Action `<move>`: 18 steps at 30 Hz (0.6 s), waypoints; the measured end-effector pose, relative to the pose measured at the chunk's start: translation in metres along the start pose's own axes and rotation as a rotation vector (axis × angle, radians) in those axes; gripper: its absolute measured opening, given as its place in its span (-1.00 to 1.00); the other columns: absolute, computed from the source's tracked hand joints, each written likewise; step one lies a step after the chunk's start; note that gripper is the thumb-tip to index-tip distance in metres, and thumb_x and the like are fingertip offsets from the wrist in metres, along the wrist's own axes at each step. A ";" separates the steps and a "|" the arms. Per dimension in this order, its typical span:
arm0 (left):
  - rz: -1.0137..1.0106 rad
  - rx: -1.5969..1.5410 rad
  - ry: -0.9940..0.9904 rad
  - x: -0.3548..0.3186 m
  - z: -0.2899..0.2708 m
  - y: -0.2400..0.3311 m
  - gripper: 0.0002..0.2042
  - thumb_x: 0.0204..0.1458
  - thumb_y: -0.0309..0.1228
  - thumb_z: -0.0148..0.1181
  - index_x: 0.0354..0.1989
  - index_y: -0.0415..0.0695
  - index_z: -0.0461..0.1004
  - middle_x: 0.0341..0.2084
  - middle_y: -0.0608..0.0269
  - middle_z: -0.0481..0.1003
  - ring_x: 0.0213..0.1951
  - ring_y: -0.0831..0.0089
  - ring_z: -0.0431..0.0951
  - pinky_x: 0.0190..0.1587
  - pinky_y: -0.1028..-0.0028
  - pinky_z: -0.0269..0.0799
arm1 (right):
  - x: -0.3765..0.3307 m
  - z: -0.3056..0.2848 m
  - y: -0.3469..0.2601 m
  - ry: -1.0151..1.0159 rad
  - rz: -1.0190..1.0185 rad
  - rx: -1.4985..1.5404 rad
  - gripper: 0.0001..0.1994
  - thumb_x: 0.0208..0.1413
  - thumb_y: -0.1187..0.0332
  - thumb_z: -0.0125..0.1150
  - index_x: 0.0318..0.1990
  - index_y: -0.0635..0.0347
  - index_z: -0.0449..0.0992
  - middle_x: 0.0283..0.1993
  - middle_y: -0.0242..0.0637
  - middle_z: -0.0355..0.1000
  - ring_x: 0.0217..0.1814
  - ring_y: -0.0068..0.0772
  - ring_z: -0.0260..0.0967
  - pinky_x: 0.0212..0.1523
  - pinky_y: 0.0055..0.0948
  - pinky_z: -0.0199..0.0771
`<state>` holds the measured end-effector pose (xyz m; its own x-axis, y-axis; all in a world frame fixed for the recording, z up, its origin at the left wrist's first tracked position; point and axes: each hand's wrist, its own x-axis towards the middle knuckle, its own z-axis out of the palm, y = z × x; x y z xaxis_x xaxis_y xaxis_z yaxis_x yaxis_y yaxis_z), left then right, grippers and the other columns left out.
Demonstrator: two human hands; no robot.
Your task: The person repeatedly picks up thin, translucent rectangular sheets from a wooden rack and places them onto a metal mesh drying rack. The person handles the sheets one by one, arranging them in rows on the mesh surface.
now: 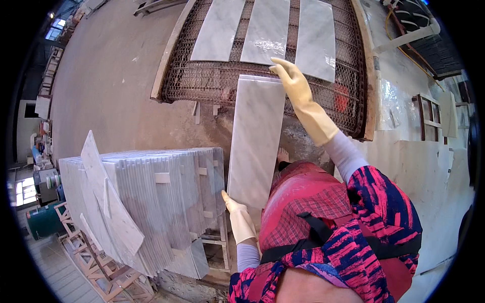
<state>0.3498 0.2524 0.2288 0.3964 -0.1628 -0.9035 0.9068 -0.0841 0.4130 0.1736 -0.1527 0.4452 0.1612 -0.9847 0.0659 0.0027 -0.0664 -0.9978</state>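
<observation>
A long pale grey-veined marble slab (255, 141) stretches away in front of my body, with a second edge showing along its far end. My left hand (240, 217), in a cream rubber glove, grips its near left corner; the thumb tip points up beside the edge and the other fingers are hidden. Also gloved, my right hand (298, 93) is at the far right corner of the slab, fingers stretched out and apart just past its end. Beyond it, three wet marble slabs (265, 33) lie side by side on a wire-mesh conveyor (202, 81).
At my left stands a big stack of marble slabs (166, 207) on a wooden frame (220, 247), with a few loose pieces (113, 202) leaning on it. Wooden side rails (169, 48) border the conveyor. A dark green drum (43, 222) sits at the far left.
</observation>
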 end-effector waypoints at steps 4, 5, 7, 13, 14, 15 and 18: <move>-0.044 0.041 -0.004 -0.027 0.012 0.011 -0.17 0.11 0.33 0.03 0.36 -0.10 0.33 0.35 0.19 0.34 0.35 0.13 0.31 0.40 0.06 0.18 | -0.080 -0.044 0.018 0.003 0.041 -0.005 -0.72 0.39 0.27 0.11 0.00 0.33 0.55 -0.05 -0.22 0.61 0.01 -0.50 0.52 0.08 -0.51 0.47; -0.053 0.047 -0.006 -0.032 0.012 0.013 -0.18 0.12 0.33 0.02 0.37 -0.09 0.33 0.35 0.19 0.34 0.35 0.13 0.31 0.39 0.05 0.19 | -0.097 -0.047 0.025 -0.028 0.134 -0.043 -0.70 0.37 0.23 0.13 -0.03 0.33 0.56 -0.06 -0.22 0.61 0.00 -0.51 0.52 0.07 -0.50 0.48; -0.065 0.064 -0.035 -0.044 0.017 0.018 -0.19 0.13 0.33 0.00 0.38 -0.06 0.32 0.36 0.20 0.33 0.35 0.12 0.31 0.38 0.03 0.21 | -0.126 -0.055 0.035 -0.107 0.336 -0.163 -0.65 0.35 0.14 0.16 -0.02 0.31 0.55 -0.08 -0.23 0.61 -0.04 -0.50 0.52 0.04 -0.49 0.49; -0.086 0.158 -0.114 -0.070 0.025 0.033 -0.23 0.17 0.34 -0.11 0.37 0.01 0.32 0.36 0.24 0.33 0.35 0.11 0.31 0.35 -0.02 0.25 | -0.199 -0.028 0.110 -0.476 0.908 0.120 -0.42 0.26 0.00 0.27 0.24 0.27 0.41 0.03 -0.20 0.56 0.01 -0.31 0.52 0.03 -0.32 0.55; -0.076 0.189 -0.116 -0.076 0.026 0.034 -0.23 0.18 0.34 -0.13 0.37 0.01 0.32 0.35 0.24 0.33 0.35 0.11 0.31 0.34 -0.03 0.25 | -0.210 -0.019 0.105 -0.497 0.956 0.186 -0.39 0.25 0.01 0.30 0.29 0.27 0.39 0.09 -0.16 0.54 0.08 -0.25 0.52 0.07 -0.28 0.55; -0.009 0.242 -0.067 -0.104 0.030 0.037 -0.23 0.18 0.34 -0.15 0.38 0.02 0.32 0.36 0.25 0.33 0.35 0.11 0.30 0.34 -0.04 0.25 | -0.218 0.002 0.097 -0.537 0.988 0.258 -0.38 0.24 0.03 0.31 0.31 0.24 0.37 0.15 -0.16 0.52 0.13 -0.24 0.49 0.14 -0.25 0.51; -0.062 0.253 -0.233 -0.110 0.041 0.042 -0.37 0.32 0.08 -0.17 0.49 0.11 0.00 0.43 0.23 0.18 0.37 0.10 0.27 0.34 -0.08 0.26 | -0.239 0.014 0.060 -0.427 1.010 0.475 -0.38 0.24 0.09 0.32 0.36 0.18 0.34 0.27 -0.17 0.46 0.26 -0.21 0.44 0.30 -0.19 0.38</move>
<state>0.3389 0.2266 0.3501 0.2718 -0.3670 -0.8896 0.8523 -0.3374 0.3996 0.1491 0.0809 0.3695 0.6153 -0.4181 -0.6683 0.0361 0.8618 -0.5060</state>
